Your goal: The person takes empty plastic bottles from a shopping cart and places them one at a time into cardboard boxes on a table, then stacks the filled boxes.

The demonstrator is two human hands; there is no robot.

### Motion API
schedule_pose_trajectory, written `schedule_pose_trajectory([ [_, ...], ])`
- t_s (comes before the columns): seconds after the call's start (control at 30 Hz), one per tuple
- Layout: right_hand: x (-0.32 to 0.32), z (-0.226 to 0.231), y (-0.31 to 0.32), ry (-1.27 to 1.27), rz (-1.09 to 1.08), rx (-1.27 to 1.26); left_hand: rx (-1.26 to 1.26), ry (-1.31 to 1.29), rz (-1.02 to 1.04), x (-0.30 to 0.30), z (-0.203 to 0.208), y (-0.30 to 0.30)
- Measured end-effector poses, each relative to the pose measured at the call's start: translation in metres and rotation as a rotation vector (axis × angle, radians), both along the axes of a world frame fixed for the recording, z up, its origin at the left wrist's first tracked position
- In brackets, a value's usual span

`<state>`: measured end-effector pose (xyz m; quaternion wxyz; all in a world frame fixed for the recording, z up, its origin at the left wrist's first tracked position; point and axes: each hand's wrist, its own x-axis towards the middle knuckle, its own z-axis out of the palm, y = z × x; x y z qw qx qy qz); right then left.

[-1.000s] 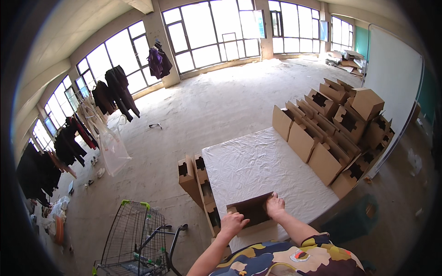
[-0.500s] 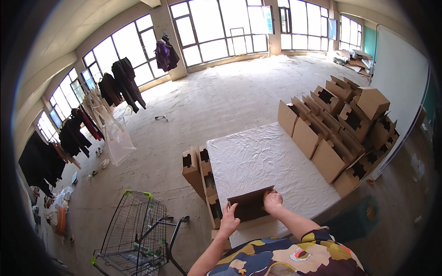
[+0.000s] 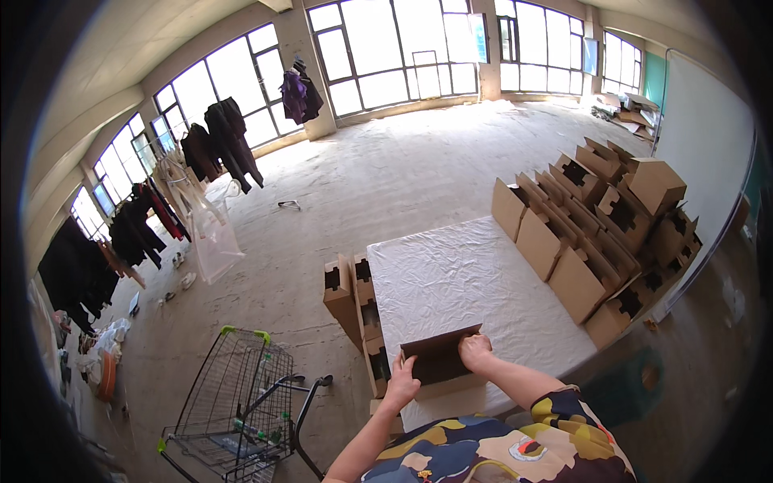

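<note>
A brown cardboard box [image 3: 439, 358] lies at the near edge of a table covered with a white sheet [image 3: 459, 282]. My left hand [image 3: 401, 385] presses on the box's left side, fingers spread. Over on the right, my right hand [image 3: 475, 352] grips its upper right corner. One dark flap of the box stands raised between my hands. Both forearms come in from the lower edge, above my patterned sleeve.
Several folded cardboard boxes [image 3: 600, 233] are stacked to the right of the table, and a few more [image 3: 354, 302] stand at its left side. A wire shopping cart [image 3: 233, 398] stands at the lower left. Clothes [image 3: 221, 145] hang along the windows.
The view has shifted so the table sits more central. My hands stay on the box, the left one now lower on its left side.
</note>
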<state>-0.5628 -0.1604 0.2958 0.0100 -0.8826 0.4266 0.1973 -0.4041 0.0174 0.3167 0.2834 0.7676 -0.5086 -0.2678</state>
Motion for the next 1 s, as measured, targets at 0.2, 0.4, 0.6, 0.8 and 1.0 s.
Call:
schedule_pose_trajectory([
  [0.2, -0.027, 0.026, -0.008, -0.462, -0.241, 0.039, -0.05, 0.086, 0.028, 0.009, -0.018, -0.001],
  [0.4, -0.072, -0.025, -0.048, -0.792, -0.303, 0.068, -0.08, 0.055, 0.053, 0.006, -0.011, -0.004],
  [0.6, -0.08, -0.062, -0.063, -0.801, -0.121, 0.077, -0.19, 0.13, 0.105, 0.007, -0.024, -0.004],
  [0.8, -0.079, -0.011, -0.045, -0.772, -0.172, 0.284, -0.202, 0.205, 0.142, -0.012, 0.013, 0.009],
  [1.0, -0.066, 0.053, -0.024, -0.577, -0.064, -0.022, -0.368, 0.19, 0.214, -0.004, 0.028, 0.031],
])
